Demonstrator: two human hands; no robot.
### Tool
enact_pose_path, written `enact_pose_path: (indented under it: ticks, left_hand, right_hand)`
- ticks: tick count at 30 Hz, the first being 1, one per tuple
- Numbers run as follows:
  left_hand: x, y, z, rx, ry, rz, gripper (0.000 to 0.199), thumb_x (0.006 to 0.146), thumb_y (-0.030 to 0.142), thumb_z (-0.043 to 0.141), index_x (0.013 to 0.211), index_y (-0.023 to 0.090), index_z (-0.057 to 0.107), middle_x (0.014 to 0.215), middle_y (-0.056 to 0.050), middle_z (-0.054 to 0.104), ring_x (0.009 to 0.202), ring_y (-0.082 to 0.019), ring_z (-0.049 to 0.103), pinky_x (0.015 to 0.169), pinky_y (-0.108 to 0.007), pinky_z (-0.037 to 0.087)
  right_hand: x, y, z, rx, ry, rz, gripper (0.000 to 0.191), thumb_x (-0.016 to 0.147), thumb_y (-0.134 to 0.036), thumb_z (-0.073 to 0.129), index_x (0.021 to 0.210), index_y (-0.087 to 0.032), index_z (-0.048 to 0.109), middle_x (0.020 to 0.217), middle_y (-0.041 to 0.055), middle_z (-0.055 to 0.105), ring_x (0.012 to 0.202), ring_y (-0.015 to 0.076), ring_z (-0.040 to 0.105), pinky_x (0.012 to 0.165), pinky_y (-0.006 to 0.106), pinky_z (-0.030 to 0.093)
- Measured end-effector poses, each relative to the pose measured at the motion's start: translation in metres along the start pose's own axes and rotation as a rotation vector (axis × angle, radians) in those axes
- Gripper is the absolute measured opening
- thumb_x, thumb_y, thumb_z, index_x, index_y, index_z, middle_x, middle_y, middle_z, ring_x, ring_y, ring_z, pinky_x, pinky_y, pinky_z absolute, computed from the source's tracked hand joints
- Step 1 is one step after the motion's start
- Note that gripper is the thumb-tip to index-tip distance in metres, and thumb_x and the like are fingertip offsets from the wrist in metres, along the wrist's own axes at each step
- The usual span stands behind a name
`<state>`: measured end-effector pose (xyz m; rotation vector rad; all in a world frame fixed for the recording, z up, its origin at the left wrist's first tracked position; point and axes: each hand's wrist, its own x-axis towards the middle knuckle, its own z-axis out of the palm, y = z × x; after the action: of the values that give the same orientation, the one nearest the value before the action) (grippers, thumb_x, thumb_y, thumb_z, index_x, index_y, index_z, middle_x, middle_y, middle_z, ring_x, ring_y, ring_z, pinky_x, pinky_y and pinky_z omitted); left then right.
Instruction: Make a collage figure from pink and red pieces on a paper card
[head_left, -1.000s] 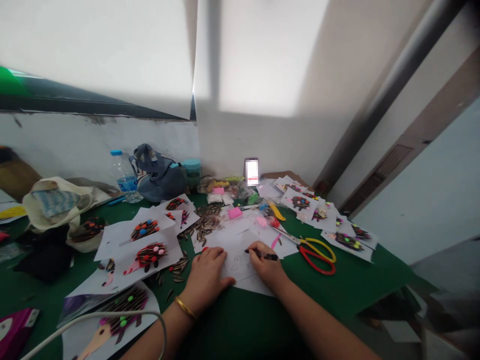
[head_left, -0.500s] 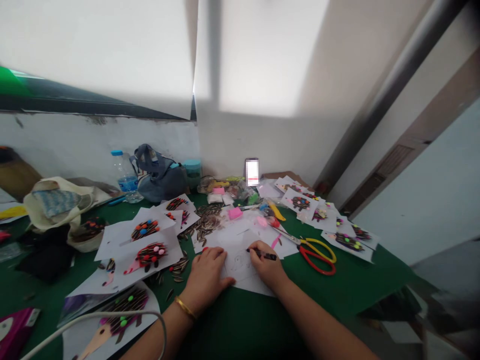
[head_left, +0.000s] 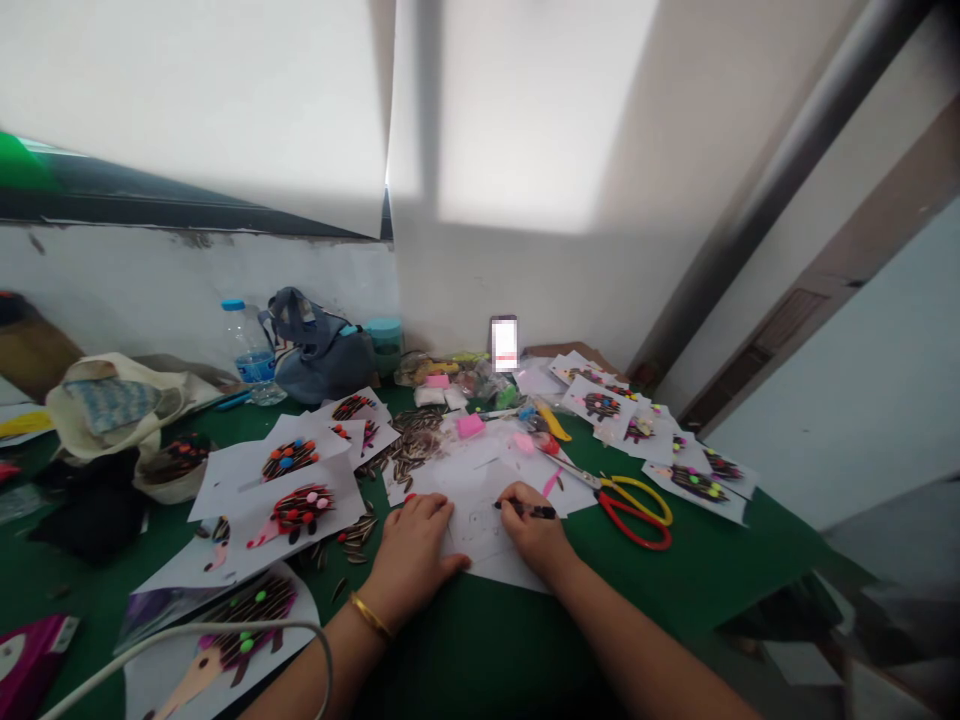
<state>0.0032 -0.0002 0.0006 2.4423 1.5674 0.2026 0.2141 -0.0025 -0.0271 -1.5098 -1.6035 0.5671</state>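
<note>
My right hand (head_left: 534, 525) is closed round a black pen (head_left: 536, 510), its tip touching a white sheet of paper (head_left: 480, 560). Faint drawn lines show on the sheet, just left of the pen tip. My left hand (head_left: 416, 545) lies flat on the sheet's left side, fingers a little spread and holding nothing; a gold bracelet (head_left: 371, 615) is on that wrist. Scissors with red and yellow handles (head_left: 636, 512) lie to the right of my right hand. Beyond the hands are a pink block (head_left: 471, 427) and sunflower seeds (head_left: 409, 450).
Decorated hedgehog pictures (head_left: 289, 460) overlap at the left, with more pictures (head_left: 637, 425) at the right. A phone (head_left: 504, 343) leans on the wall. A water bottle (head_left: 255, 360), a blue bag (head_left: 319, 350) and a cloth bag (head_left: 112, 405) stand at the back left. A white cable (head_left: 202, 629) crosses the lower left.
The pen tip has shifted very slightly, and more lines show on the sheet beside it. My left hand has stayed in place.
</note>
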Motion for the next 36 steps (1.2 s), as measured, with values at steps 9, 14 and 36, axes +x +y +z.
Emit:
enact_pose_path:
  ticks: [9,14,36]
  left_hand:
    - [-0.0001,-0.0006,0.0015,0.004,-0.004,-0.005,0.063,0.073,0.047,0.072,0.131,0.027,0.054,0.141,-0.007,0.051,0.13,-0.031,0.04,0.105,-0.046,0.031]
    - [0.0004,-0.0008,0.0023,0.006,0.005,0.007,0.063,0.073,0.048,0.072,0.129,0.026,0.055,0.14,-0.007,0.052,0.13,-0.031,0.041,0.103,-0.046,0.032]
    - [-0.0001,0.0018,-0.0014,-0.004,-0.015,-0.013,0.061,0.074,0.046,0.072,0.129,0.027,0.056,0.14,-0.007,0.051,0.13,-0.031,0.041,0.104,-0.045,0.031]
  right_hand:
    - [-0.0022,0.0009,-0.0019,0.034,0.004,0.053,0.014,0.081,-0.023,0.047,0.074,-0.021,0.059,0.073,0.0008,0.062,0.074,0.0188,0.058,0.069,0.029,0.043]
    - [-0.0018,-0.0003,-0.0008,0.0,-0.011,0.047,0.013,0.079,-0.021,0.047,0.073,-0.021,0.059,0.072,0.0003,0.061,0.073,0.0183,0.058,0.068,0.028,0.042]
    - [-0.01,-0.0027,-0.005,0.017,-0.018,0.044,0.015,0.076,-0.018,0.046,0.067,-0.022,0.057,0.067,-0.0005,0.061,0.069,0.0174,0.058,0.063,0.026,0.043]
